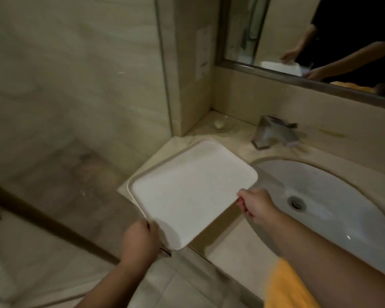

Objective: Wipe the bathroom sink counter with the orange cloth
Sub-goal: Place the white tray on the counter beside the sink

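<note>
— Where is the cloth [285,285] found?
— Draped at the counter [227,250] edge, behind the right hand's [256,205] fingers, untouched. It is judged soft, limp, light; best gathered mid-fold.
— And the fingers?
— Those of the left hand [140,238] and the right are curled on the tray [193,187] rim.

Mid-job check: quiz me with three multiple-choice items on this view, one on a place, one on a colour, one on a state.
1. The orange cloth lies: A in the basin; B at the counter's front edge; C over the tap.
2. The tray is: A white; B blue; C black.
3. The tray is gripped by: A left hand and right hand; B neither; C one only.
Key: B, it hangs there at bottom right; A, plain white surface; A, fingers curl round two edges.
</note>
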{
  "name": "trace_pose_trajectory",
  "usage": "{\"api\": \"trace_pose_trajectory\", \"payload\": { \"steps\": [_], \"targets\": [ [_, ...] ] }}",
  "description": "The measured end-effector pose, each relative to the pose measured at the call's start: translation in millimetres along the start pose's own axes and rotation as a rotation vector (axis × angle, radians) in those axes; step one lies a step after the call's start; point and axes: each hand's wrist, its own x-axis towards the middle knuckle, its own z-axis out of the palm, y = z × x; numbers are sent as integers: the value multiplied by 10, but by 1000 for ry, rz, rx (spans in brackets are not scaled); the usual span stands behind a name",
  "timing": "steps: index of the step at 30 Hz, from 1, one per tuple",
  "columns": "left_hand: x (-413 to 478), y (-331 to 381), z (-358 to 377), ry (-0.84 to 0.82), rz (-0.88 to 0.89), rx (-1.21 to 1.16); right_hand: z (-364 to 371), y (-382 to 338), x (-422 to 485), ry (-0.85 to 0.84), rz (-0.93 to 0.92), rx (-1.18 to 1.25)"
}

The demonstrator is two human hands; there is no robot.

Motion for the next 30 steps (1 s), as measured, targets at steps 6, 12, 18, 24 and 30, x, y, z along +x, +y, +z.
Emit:
{"api": "trace_pose_trajectory", "payload": {
  "steps": [6,12,18,24,30],
  "targets": [
    [155,131,200,45,-124,-224,367,-467,700,-29,-72,-309],
    [255,58,523,-57,-204,-259,442,-525,971,-16,-87,-463],
    [361,-71,651,-118,-257,-227,460,-379,1011,-24,-41,-481],
    [402,-49,596,-123,-240,-113,519,-294,1005,-2,-61,-476],
    [464,-74,568,-183,-227,-47,526,-264,1019,21,-90,-571]
  ]
}}
